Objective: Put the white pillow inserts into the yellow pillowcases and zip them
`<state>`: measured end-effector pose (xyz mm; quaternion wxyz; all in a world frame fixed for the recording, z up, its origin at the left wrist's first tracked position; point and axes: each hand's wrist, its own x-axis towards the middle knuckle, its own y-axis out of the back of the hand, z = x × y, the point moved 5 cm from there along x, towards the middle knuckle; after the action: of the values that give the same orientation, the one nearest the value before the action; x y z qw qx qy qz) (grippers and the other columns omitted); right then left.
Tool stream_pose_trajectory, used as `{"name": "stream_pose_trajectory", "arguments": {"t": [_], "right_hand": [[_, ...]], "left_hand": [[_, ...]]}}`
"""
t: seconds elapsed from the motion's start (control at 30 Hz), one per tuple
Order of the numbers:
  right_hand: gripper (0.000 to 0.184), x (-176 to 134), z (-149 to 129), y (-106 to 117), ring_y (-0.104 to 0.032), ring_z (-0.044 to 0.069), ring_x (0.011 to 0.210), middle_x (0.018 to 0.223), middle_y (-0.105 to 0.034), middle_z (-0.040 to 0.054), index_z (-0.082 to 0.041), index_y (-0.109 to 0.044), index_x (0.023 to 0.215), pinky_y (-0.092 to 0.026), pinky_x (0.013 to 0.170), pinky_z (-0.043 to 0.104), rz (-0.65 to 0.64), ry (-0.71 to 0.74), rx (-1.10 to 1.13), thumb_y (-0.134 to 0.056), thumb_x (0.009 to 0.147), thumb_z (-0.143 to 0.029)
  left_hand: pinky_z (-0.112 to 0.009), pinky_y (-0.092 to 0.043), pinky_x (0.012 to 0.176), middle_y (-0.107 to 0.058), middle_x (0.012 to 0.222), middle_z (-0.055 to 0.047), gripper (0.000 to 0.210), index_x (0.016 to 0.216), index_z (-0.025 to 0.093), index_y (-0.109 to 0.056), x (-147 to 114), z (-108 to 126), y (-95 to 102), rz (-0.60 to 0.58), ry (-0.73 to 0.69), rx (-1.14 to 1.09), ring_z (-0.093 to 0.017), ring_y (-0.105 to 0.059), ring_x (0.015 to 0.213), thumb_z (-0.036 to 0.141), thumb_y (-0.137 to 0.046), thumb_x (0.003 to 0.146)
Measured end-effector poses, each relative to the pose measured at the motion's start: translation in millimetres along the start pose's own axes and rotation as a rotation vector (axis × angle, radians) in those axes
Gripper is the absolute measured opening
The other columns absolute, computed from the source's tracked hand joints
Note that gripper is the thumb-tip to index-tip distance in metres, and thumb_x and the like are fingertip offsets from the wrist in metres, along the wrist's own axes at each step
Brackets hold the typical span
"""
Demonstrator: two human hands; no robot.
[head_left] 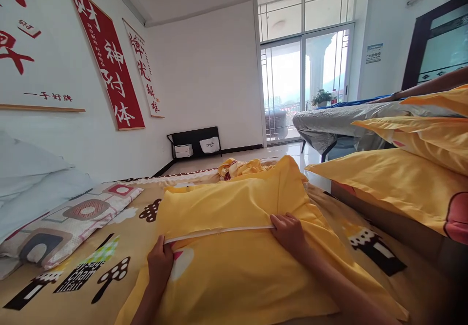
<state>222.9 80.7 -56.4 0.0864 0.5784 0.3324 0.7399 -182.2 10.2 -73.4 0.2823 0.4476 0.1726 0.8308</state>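
In front of me on the bed lies a yellow pillowcase [234, 276], plump as if a pillow is inside. A pale closure strip [223, 230] runs across it from side to side. My left hand [160, 261] pinches the pillowcase at the left end of the strip, thumb on top. At the strip's right end, my right hand [288, 232] grips the fabric with curled fingers. Both hands touch the cloth; the fingertips beneath it are hidden. Crumpled yellow fabric [244, 168] sits just beyond the pillowcase.
A patterned pillow [89, 215] and white bedding [36, 173] lie at the left. Several yellow pillows [402, 169] are piled at the right. Behind them, another person's arm [431, 82] rests over a plastic-covered table [329, 117]. A black rack [195, 139] stands by the wall.
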Motion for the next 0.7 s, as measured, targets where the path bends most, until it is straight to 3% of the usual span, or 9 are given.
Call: {"name": "stream_pose_trajectory", "arguments": {"t": [0.1, 0.2, 0.33, 0.4, 0.47, 0.53, 0.6, 0.7], "right_hand": [[0.023, -2.9, -5.3, 20.7, -0.048, 0.012, 0.051, 0.052, -0.058, -0.0007, -0.019, -0.052, 0.055, -0.028, 0.061, 0.026, 0.127, 0.061, 0.026, -0.045, 0.071, -0.004], [0.029, 1.1, -31.3, 46.0, -0.040, 0.011, 0.048, 0.048, -0.050, -0.0015, -0.019, -0.045, 0.053, -0.027, 0.059, 0.026, 0.289, 0.118, 0.102, -0.045, 0.080, -0.009], [0.033, 7.1, -77.4, 69.0, -0.036, 0.011, 0.049, 0.049, -0.045, -0.0013, -0.019, -0.040, 0.053, -0.025, 0.058, 0.028, 0.390, 0.254, 0.230, -0.041, 0.086, -0.013], [0.033, 5.3, -78.1, 75.9, -0.035, 0.011, 0.048, 0.049, -0.044, -0.0017, -0.020, -0.038, 0.053, -0.024, 0.057, 0.028, 0.416, 0.273, 0.256, -0.041, 0.086, -0.013], [0.033, -2.3, -60.3, 80.3, -0.035, 0.011, 0.047, 0.048, -0.042, -0.0025, -0.020, -0.037, 0.053, -0.025, 0.056, 0.027, 0.423, 0.245, 0.245, -0.042, 0.084, -0.010], [0.031, -15.4, -35.8, 81.9, -0.037, 0.011, 0.047, 0.047, -0.042, -0.0034, -0.020, -0.038, 0.053, -0.027, 0.055, 0.026, 0.399, 0.187, 0.199, -0.041, 0.080, -0.005], [0.028, -30.7, -18.8, 81.4, -0.040, 0.011, 0.047, 0.048, -0.044, -0.0038, -0.020, -0.042, 0.056, -0.029, 0.055, 0.025, 0.330, 0.135, 0.158, -0.040, 0.076, -0.001], [0.024, -48.3, -14.6, 87.2, -0.045, 0.012, 0.047, 0.051, -0.049, -0.0033, -0.021, -0.048, 0.061, -0.034, 0.054, 0.026, 0.217, 0.092, 0.187, -0.041, 0.073, -0.001]], "left_hand": [[-0.026, -0.035, 0.057, -0.056, 0.058, -0.002, 0.016, 0.072, 0.022, -0.048, -3.9, 12.8, 16.4, -0.015, -0.001, -0.025, -0.018, -0.053, 0.056, 0.024, -0.035, 0.081], [-0.025, -0.033, 0.054, -0.047, 0.049, 0.001, 0.018, 0.066, 0.023, -0.043, -7.0, 45.7, 32.1, 0.018, -0.001, -0.055, -0.016, -0.047, 0.049, 0.024, -0.035, 0.081], [-0.025, -0.032, 0.053, -0.043, 0.046, 0.004, 0.016, 0.073, 0.023, -0.050, -13.4, 94.6, 49.6, 0.173, -0.041, -0.110, -0.015, -0.045, 0.047, 0.026, -0.038, 0.083], [-0.025, -0.033, 0.054, -0.047, 0.049, 0.003, 0.017, 0.080, 0.022, -0.054, -16.4, 98.1, 59.5, 0.288, -0.050, -0.090, -0.015, -0.047, 0.049, 0.026, -0.038, 0.082], [-0.027, -0.033, 0.054, -0.050, 0.052, 0.000, 0.018, 0.080, 0.022, -0.056, -19.7, 80.4, 68.4, 0.402, -0.023, -0.018, -0.017, -0.049, 0.052, 0.028, -0.039, 0.081], [-0.028, -0.033, 0.052, -0.053, 0.054, -0.002, 0.019, 0.079, 0.022, -0.056, -25.1, 48.6, 71.2, 0.432, 0.017, 0.083, -0.020, -0.051, 0.053, 0.032, -0.041, 0.079], [-0.031, -0.035, 0.052, -0.055, 0.054, -0.004, 0.022, 0.083, 0.023, -0.058, -33.8, 14.8, 65.7, 0.311, 0.015, 0.163, -0.023, -0.053, 0.054, 0.035, -0.040, 0.077], [-0.035, -0.039, 0.051, -0.057, 0.053, -0.005, 0.020, 0.083, 0.028, -0.061, -55.5, -29.4, 61.7, 0.140, 0.131, 0.152, -0.026, -0.055, 0.052, 0.037, -0.045, 0.074]]}}
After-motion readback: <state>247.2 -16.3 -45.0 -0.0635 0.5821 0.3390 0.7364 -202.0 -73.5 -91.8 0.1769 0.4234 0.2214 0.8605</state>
